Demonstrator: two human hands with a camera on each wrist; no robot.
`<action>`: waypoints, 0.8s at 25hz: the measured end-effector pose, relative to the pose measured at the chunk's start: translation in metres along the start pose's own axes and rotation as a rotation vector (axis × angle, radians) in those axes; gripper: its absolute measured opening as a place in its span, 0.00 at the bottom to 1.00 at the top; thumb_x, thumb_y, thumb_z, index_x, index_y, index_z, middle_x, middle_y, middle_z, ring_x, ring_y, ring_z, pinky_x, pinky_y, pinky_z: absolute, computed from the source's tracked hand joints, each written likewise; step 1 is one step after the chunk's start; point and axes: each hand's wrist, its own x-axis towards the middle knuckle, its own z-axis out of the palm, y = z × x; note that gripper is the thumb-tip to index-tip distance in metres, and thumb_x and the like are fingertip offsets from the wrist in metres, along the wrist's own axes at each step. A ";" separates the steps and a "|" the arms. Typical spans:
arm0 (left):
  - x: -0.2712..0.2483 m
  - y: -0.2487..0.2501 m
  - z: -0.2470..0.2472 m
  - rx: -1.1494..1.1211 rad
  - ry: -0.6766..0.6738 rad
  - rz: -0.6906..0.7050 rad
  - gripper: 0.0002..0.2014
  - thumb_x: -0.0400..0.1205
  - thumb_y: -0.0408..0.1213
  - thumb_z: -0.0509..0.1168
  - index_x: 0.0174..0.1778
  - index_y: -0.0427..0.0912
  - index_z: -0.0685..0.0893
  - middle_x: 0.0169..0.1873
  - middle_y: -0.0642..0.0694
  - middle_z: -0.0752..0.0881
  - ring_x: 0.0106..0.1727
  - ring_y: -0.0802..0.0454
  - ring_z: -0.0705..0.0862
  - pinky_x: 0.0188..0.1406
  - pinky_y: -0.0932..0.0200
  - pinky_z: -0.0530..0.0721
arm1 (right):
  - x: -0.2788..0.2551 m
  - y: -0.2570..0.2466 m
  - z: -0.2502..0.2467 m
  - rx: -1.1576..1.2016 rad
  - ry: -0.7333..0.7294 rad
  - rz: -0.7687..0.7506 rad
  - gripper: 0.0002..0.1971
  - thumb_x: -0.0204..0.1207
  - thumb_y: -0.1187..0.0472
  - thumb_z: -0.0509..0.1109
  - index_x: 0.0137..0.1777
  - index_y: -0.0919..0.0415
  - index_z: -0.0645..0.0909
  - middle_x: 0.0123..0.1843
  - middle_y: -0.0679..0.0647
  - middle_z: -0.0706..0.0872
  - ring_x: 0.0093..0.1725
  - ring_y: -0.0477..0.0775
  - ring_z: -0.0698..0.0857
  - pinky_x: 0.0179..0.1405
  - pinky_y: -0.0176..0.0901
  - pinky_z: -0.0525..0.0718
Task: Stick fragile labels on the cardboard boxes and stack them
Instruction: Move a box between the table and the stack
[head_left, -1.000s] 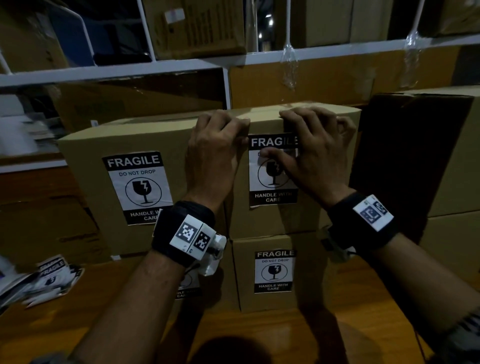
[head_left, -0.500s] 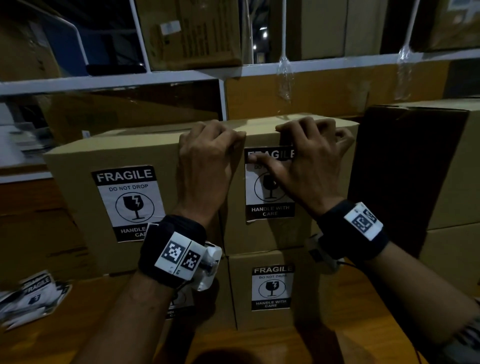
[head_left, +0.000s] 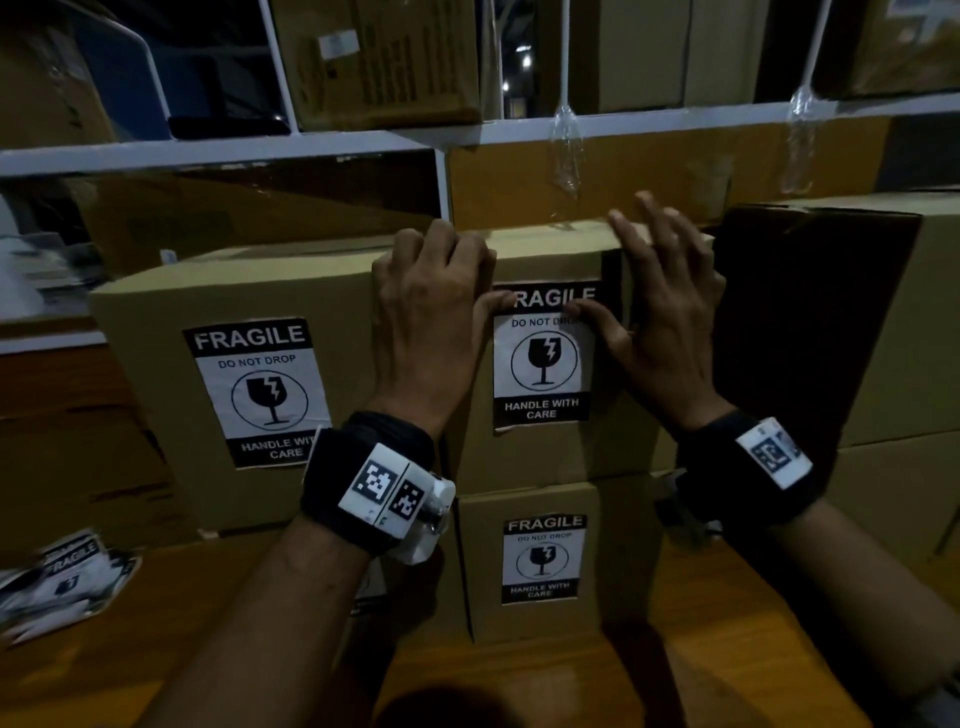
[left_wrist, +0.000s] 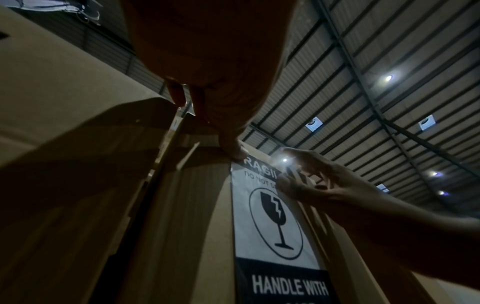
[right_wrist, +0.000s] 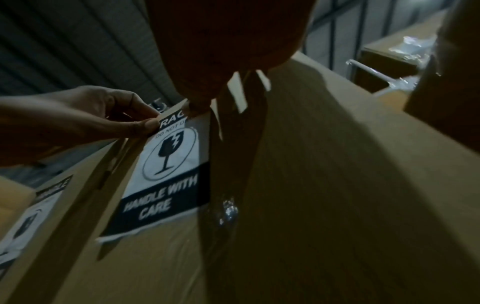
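Label (head_left: 543, 364) upright, long axis vertical; left hand (head_left: 431, 322) seemingly clenched, thumb pressing; right hand (head_left: 660, 317) splayed.

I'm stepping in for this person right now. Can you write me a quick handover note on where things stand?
Left hand: fingers curled over the top box edge, thumb pressing the new label at its top left.
Right hand: fingers spread, thumb on the label's top right.
Done: top box sits on the lower box, both labelled; the left box too.
Left: smooth the label's bottom edge; spare labels lie at left.
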 end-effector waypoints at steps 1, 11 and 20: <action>-0.001 0.001 0.001 0.009 0.011 -0.001 0.23 0.79 0.54 0.75 0.63 0.44 0.82 0.58 0.41 0.82 0.60 0.39 0.78 0.58 0.43 0.76 | -0.010 -0.003 0.002 0.043 0.022 0.086 0.43 0.80 0.36 0.72 0.89 0.57 0.64 0.90 0.62 0.61 0.87 0.65 0.58 0.86 0.42 0.47; -0.025 -0.007 0.008 0.114 -0.134 0.044 0.52 0.64 0.61 0.83 0.80 0.48 0.66 0.73 0.38 0.69 0.71 0.38 0.67 0.73 0.34 0.64 | -0.128 0.004 0.004 0.025 -0.233 0.310 0.60 0.67 0.20 0.70 0.91 0.48 0.48 0.93 0.60 0.40 0.91 0.65 0.44 0.83 0.80 0.56; -0.041 -0.009 0.008 0.235 -0.338 0.050 0.77 0.57 0.67 0.84 0.91 0.45 0.42 0.87 0.40 0.50 0.86 0.41 0.47 0.81 0.25 0.53 | -0.110 -0.011 0.008 0.019 -0.250 0.294 0.66 0.63 0.20 0.74 0.93 0.50 0.46 0.93 0.59 0.36 0.91 0.65 0.38 0.82 0.79 0.52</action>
